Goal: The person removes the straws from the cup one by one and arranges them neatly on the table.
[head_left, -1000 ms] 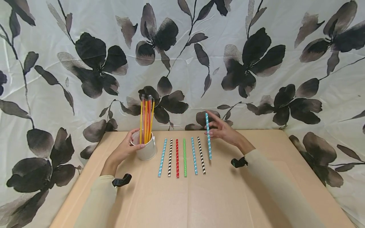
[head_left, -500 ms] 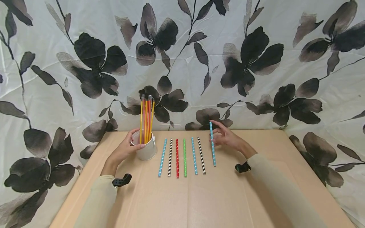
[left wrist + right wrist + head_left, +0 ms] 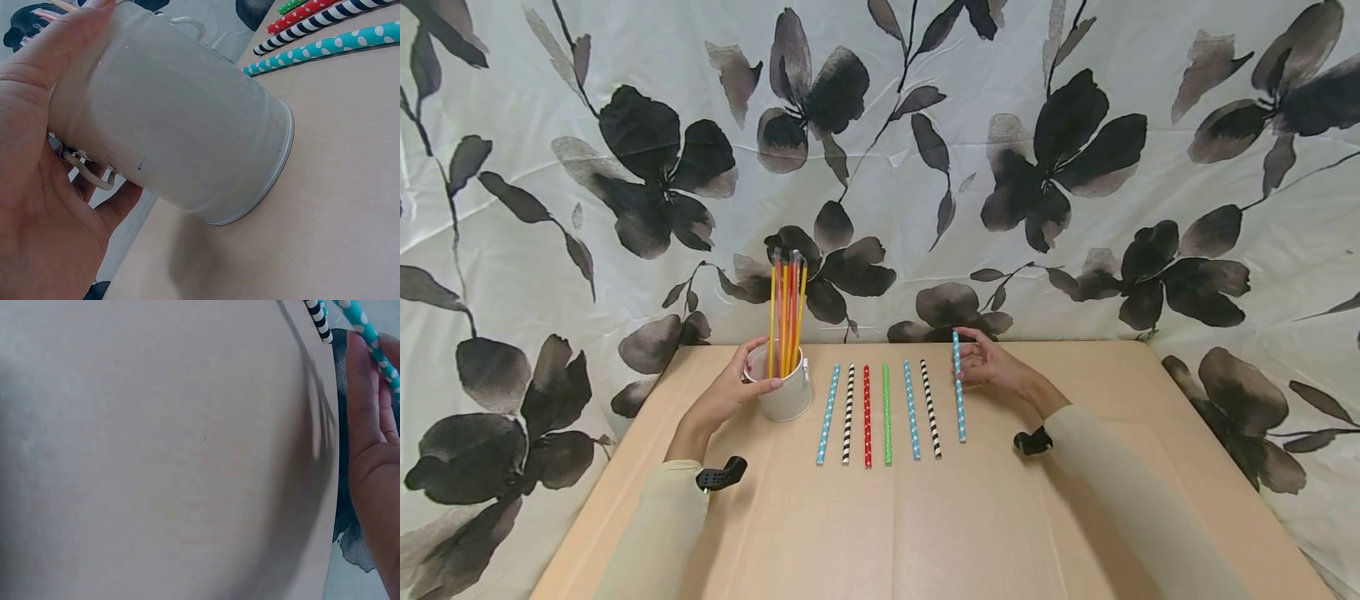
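My left hand [image 3: 724,402] holds a small white metal pail [image 3: 787,402] by its rim, with the thumb on the near side. Thin yellow and reddish sticks [image 3: 786,312] stand inside the pail. In the left wrist view the pail [image 3: 169,119] is tilted across the picture, a small handle loop by the palm. A blue paper straw with white dots [image 3: 958,392] is pinched by my right hand [image 3: 996,367] at the right end of a row of straws. The right wrist view shows the thumb against this dotted straw [image 3: 356,317].
The row on the wooden table [image 3: 880,533] has a blue dotted straw [image 3: 827,415], a black striped straw [image 3: 847,417], a red straw [image 3: 867,417], a green straw [image 3: 887,415], another blue straw [image 3: 912,410] and another striped straw [image 3: 930,408]. A floral cloth [image 3: 910,217] hangs behind.
My right hand has brought the blue dotted straw slightly right and down toward the table, in line with the row. The left hand and pail have stayed put.
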A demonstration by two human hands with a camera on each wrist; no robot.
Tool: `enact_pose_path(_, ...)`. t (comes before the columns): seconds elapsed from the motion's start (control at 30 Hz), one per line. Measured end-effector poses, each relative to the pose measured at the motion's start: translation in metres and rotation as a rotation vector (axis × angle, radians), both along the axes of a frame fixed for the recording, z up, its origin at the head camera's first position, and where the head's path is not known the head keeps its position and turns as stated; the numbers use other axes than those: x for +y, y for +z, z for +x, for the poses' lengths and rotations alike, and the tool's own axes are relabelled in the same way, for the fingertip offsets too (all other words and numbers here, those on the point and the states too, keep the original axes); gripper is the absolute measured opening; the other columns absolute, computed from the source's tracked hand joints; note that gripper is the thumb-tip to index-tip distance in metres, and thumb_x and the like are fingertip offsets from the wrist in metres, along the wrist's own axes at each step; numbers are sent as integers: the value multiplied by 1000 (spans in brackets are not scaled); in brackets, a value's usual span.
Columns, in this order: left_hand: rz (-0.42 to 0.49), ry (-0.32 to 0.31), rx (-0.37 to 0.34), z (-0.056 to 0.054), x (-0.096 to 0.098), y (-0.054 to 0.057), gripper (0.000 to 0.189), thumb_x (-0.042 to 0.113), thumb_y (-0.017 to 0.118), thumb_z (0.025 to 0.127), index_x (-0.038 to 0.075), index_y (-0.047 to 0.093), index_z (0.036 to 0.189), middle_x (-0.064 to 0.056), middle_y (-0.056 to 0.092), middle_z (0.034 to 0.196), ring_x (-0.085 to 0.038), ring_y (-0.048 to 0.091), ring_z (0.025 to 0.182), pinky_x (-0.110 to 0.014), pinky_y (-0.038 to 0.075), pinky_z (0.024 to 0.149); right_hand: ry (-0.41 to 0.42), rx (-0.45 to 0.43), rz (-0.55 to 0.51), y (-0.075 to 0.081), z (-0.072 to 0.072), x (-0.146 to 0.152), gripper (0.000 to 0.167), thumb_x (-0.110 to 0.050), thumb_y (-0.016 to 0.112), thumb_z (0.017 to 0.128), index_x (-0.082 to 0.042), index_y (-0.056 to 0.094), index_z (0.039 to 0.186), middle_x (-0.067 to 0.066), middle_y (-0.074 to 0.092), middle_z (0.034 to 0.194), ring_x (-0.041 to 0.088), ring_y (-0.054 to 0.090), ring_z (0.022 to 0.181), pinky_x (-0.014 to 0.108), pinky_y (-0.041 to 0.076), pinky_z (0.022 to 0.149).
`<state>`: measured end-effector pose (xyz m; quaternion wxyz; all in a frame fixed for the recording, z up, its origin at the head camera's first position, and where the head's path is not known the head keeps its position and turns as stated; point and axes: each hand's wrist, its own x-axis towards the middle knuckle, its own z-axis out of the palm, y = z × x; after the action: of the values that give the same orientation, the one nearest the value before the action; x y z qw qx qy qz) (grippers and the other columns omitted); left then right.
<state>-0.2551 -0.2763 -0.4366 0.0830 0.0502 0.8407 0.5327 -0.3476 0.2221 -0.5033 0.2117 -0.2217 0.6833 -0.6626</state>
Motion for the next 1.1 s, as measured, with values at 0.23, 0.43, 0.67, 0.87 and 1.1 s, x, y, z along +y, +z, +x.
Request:
enact_pose_path(0.23,-9,11,28,-11,-9,-19,96,29,79,90,26,15,162,-25,25,150,-43,24,138,-67,25,111,18,16,55,-7,-5,-5,89,16,64,87,0,13,158,30,49,124,17,69,96,34,60,81)
enact_pose_path(0.43,-1,10,23,-11,-9,-20,97,29,79,89,27,14,162,-24,22,155,-44,21,142,-70,22,113,-22,9,150,-7,-5,-10,92,13,71,85,1,17,159,30,49,125,18,67,98,29,58,81)
enact_pose_path(0.67,21,-2,25,-10,-8,-19,96,27,79,90,26,15,162,-24,18,160,-45,18,148,-72,19,115,-27,58,302,-1,-4,-18,93,6,77,83,4,21,157,21,47,118,17,59,92,26,56,76)
enact_pose_path(0.87,31,-3,21,-9,-7,-19,96,28,79,90,27,15,161,-24,22,156,-44,21,145,-70,23,114,6,191,471,5,-2,-22,89,-3,81,83,8,28,154,23,50,117,21,59,93,26,50,80)
enact_pose_path(1.1,24,1,27,-8,-7,-17,96,28,79,89,26,16,161,-24,22,156,-44,21,144,-70,21,114,56,324,559,6,-2,-25,81,-3,81,82,17,34,145,18,50,105,13,55,75,22,46,69)
